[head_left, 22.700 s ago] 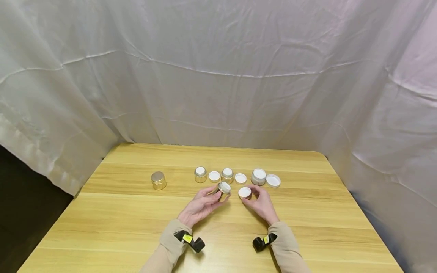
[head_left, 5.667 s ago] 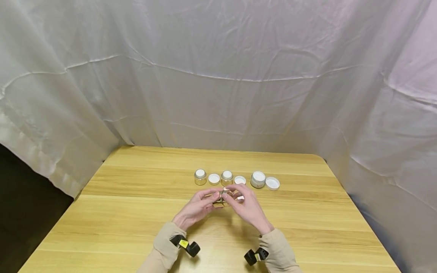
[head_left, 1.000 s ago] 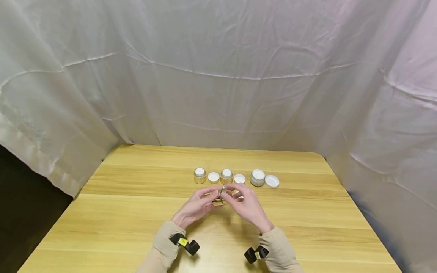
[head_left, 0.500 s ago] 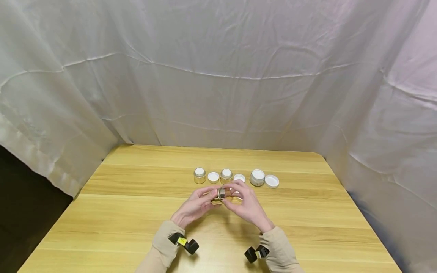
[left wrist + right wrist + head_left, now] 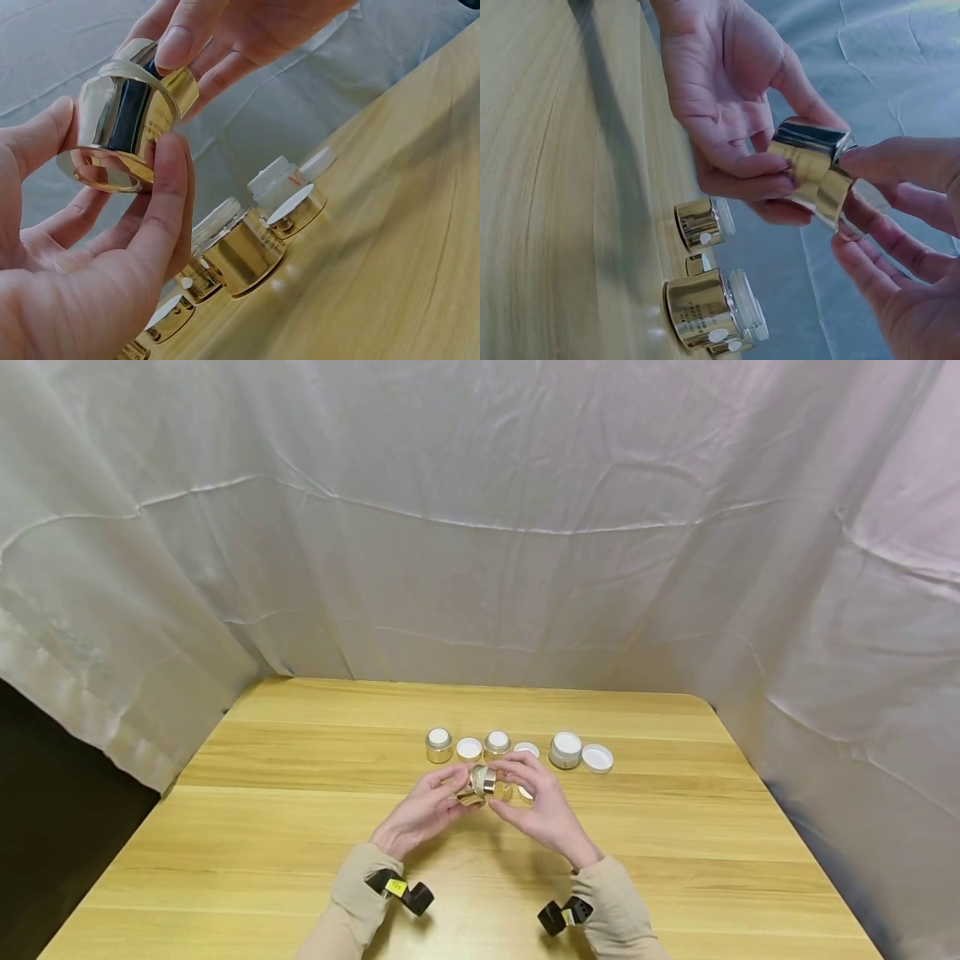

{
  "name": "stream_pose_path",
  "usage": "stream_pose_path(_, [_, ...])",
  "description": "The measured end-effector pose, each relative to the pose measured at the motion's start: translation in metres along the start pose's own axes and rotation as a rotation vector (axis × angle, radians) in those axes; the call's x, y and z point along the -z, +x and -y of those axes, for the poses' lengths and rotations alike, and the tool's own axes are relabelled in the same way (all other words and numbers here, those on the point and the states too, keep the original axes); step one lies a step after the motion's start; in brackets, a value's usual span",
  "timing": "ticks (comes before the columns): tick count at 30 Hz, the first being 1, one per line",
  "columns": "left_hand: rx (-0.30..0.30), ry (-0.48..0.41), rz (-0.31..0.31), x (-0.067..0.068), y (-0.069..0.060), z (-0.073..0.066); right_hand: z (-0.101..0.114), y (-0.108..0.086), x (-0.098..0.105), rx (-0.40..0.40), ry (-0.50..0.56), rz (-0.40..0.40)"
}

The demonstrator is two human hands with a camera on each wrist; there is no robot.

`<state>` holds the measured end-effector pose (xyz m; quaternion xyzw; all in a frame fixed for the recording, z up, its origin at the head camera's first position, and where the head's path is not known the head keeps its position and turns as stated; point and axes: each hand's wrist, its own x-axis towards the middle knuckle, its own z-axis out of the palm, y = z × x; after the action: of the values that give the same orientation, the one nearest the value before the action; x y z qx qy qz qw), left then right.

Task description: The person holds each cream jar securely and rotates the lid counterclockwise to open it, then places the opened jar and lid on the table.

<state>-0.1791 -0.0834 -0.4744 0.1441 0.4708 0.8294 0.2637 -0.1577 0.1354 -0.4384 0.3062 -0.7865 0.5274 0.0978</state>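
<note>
My left hand (image 5: 420,817) holds a shiny gold cosmetic jar (image 5: 124,112) above the table, tilted with its mouth toward the right. My right hand (image 5: 551,810) pinches the gold lid (image 5: 491,783) of that jar between thumb and fingers. A pale rim shows between jar and lid in the head view; whether they still touch is hard to tell. The left wrist view has the lid (image 5: 184,88) angled at the jar's mouth. Partly behind my right fingers stand a gold jar (image 5: 506,791) and its upturned lid (image 5: 525,794).
Along the back of the wooden table (image 5: 300,827) are a gold jar (image 5: 438,747), an upturned lid (image 5: 469,749), a second gold jar (image 5: 497,746), another lid (image 5: 527,748), a wider frosted jar (image 5: 566,752) and its white-lined lid (image 5: 597,759). Pale curtains (image 5: 480,568) surround the table.
The closed jar seen at the left has been picked up; the earlier-held jar and lid now stand on the table. In the last second, the lid has shifted off the jar, exposing its rim.
</note>
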Motion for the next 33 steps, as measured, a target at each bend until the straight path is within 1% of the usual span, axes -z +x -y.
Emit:
stream_pose_path(5, [-0.040, -0.010, 0.041, 0.001, 0.000, -0.002, -0.002, 0.001, 0.000, -0.020, 0.126, -0.037])
stream_pose_path(9, [-0.058, -0.037, 0.047, 0.001, -0.001, -0.003, -0.003, 0.001, 0.000, -0.031, 0.202, -0.065])
stream_pose_path(13, [-0.081, -0.058, 0.052, 0.002, -0.003, -0.004, -0.004, 0.000, 0.000, -0.072, 0.281, -0.087])
stream_pose_path(20, [-0.122, -0.079, 0.079, 0.003, -0.004, -0.006, -0.002, 0.000, -0.002, -0.156, 0.365, -0.125])
stream_pose_path(26, [-0.174, -0.104, 0.100, 0.003, -0.005, -0.007, 0.000, 0.001, -0.013, -0.183, 0.462, -0.210])
stream_pose_path(29, [-0.208, -0.124, 0.106, 0.004, -0.006, -0.009, 0.001, 0.000, -0.020, -0.196, 0.475, -0.246])
stream_pose_path(33, [-0.249, -0.167, 0.091, 0.005, -0.008, -0.013, 0.002, 0.000, -0.028, -0.242, 0.422, -0.259])
